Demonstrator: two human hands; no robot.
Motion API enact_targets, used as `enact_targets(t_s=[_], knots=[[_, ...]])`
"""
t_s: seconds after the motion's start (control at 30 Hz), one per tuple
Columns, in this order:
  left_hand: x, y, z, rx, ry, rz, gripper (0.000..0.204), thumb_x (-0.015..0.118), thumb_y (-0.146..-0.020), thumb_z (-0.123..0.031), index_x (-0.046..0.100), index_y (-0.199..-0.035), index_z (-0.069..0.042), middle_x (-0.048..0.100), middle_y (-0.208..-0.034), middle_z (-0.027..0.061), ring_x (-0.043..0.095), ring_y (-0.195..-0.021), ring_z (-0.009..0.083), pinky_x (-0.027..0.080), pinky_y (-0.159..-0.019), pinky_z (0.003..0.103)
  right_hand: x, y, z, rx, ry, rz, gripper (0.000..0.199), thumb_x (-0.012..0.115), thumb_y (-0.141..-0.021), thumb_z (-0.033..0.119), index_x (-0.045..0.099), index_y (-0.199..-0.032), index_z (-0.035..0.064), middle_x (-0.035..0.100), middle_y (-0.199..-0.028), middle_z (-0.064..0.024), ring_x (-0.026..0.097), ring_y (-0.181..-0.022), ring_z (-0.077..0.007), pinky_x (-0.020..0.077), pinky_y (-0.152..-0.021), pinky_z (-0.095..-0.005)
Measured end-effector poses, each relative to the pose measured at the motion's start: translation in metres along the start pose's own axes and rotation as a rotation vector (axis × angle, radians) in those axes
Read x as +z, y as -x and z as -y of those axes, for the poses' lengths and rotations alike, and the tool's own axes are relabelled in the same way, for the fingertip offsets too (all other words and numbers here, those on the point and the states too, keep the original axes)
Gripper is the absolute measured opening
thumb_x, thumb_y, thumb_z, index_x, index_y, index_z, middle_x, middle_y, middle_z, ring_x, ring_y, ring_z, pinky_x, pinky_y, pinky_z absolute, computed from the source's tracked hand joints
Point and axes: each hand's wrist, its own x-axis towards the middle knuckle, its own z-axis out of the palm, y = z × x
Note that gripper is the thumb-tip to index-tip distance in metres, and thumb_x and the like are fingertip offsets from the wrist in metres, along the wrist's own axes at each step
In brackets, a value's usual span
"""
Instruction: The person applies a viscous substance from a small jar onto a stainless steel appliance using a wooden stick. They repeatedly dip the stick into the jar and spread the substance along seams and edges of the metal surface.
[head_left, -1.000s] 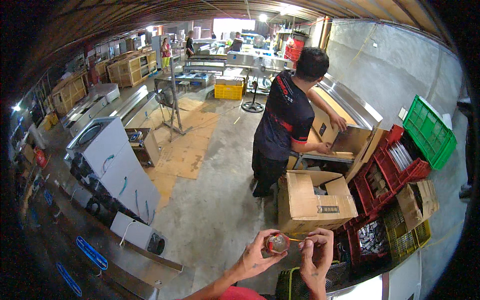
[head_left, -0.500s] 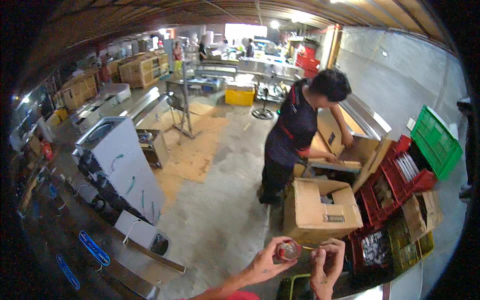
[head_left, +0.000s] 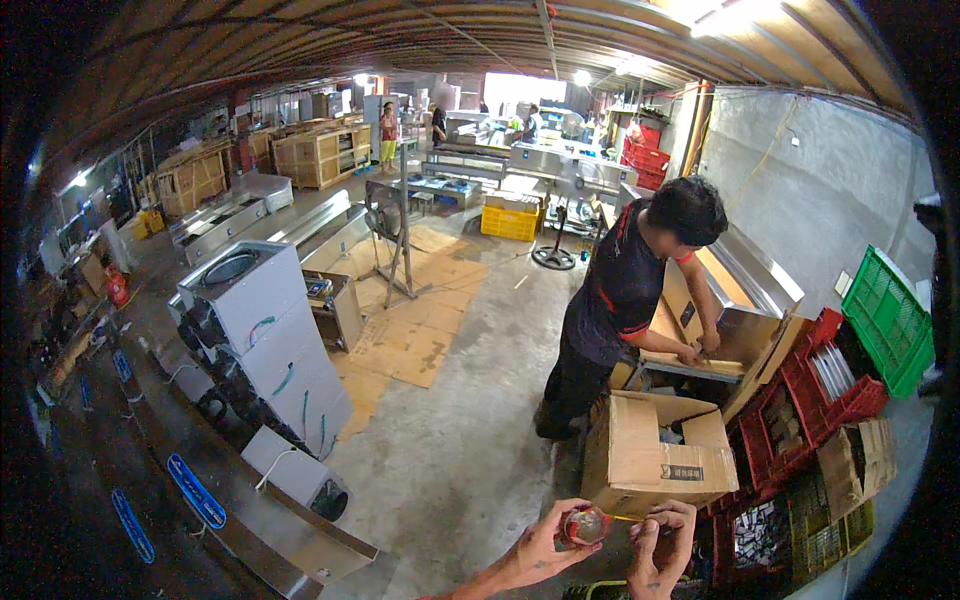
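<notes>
My left hand (head_left: 545, 545) is closed around a small round roll (head_left: 585, 526), clear in the middle with a red rim; its exact kind is hard to make out. From it a thin yellow strip (head_left: 627, 518) stretches across to my right hand (head_left: 663, 552). The fingertips of that hand are pinched on the strip's far end. Both hands are raised in front of an open cardboard box (head_left: 640, 484), at the lower edge of the view.
Beyond the box a co-worker (head_left: 640, 285) bends over a metal unit (head_left: 755, 325). Red crates (head_left: 770, 430), a green crate (head_left: 888, 320) and a box of small metal parts (head_left: 760, 535) line the right. White cabinets (head_left: 275, 330) and long metal panels (head_left: 250, 510) stand left.
My view has tilted up, so the scene sits lower and further right. The yellow strip between my hands now shows more clearly. The co-worker's hands have come closer together.
</notes>
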Motion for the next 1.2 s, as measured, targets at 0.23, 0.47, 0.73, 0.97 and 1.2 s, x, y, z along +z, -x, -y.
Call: enact_targets(t_s=[0.23, 0.47, 0.73, 0.97, 1.2], knots=[[0.002, -0.001, 0.009, -0.002, 0.029, 0.028, 0.075, 0.090, -0.094, -0.018, 0.044, -0.152, -0.006, 0.066, -0.140, 0.0116, 0.071, -0.124, 0.0223, 0.060, -0.106, 0.038, -0.004, 0.009, -0.010, 0.057, -0.013, 0.008, 0.008, 0.060, -0.113, 0.009, 0.057, -0.117, 0.0021, 0.055, -0.114, -0.0046, 0.057, -0.093, -0.0126, 0.0529, -0.082, -0.0272], [0.006, -0.003, 0.008, 0.004, 0.021, 0.058, 0.073, 0.090, -0.093, -0.016, 0.045, -0.151, -0.005, 0.066, -0.139, 0.0124, 0.071, -0.124, 0.0220, 0.059, -0.107, 0.038, -0.008, 0.009, -0.008, 0.017, 0.004, 0.004, 0.010, 0.060, -0.113, 0.009, 0.057, -0.118, 0.0014, 0.056, -0.119, -0.0068, 0.057, -0.092, -0.0127, 0.0532, -0.081, -0.0291], [0.047, -0.007, 0.007, 0.032, 0.080, 0.132, 0.070, 0.088, -0.094, -0.016, 0.046, -0.150, -0.006, 0.068, -0.139, 0.0158, 0.072, -0.124, 0.0248, 0.060, -0.105, 0.038, -0.046, 0.026, -0.013, 0.042, 0.123, -0.041, 0.013, 0.060, -0.113, 0.012, 0.057, -0.117, 0.0004, 0.057, -0.122, -0.0118, 0.064, -0.089, -0.0166, 0.0541, -0.080, -0.0310], [0.109, -0.014, 0.004, 0.024, 0.104, 0.230, 0.074, 0.088, -0.094, -0.018, 0.044, -0.152, -0.007, 0.067, -0.140, 0.0183, 0.071, -0.127, 0.0303, 0.057, -0.108, 0.040, -0.104, 0.037, -0.021, 0.072, 0.131, -0.099, 0.011, 0.059, -0.113, 0.011, 0.058, -0.116, -0.0002, 0.058, -0.123, -0.0131, 0.064, -0.090, -0.0161, 0.0528, -0.080, -0.0294], [0.153, -0.014, 0.002, 0.027, 0.112, 0.273, 0.072, 0.087, -0.095, -0.017, 0.043, -0.152, -0.006, 0.066, -0.140, 0.0182, 0.070, -0.127, 0.0298, 0.057, -0.107, 0.040, -0.151, 0.044, -0.037, 0.054, 0.126, -0.149, 0.007, 0.058, -0.112, 0.005, 0.058, -0.118, 0.0007, 0.058, -0.122, -0.0133, 0.063, -0.090, -0.0161, 0.0519, -0.082, -0.0305]])
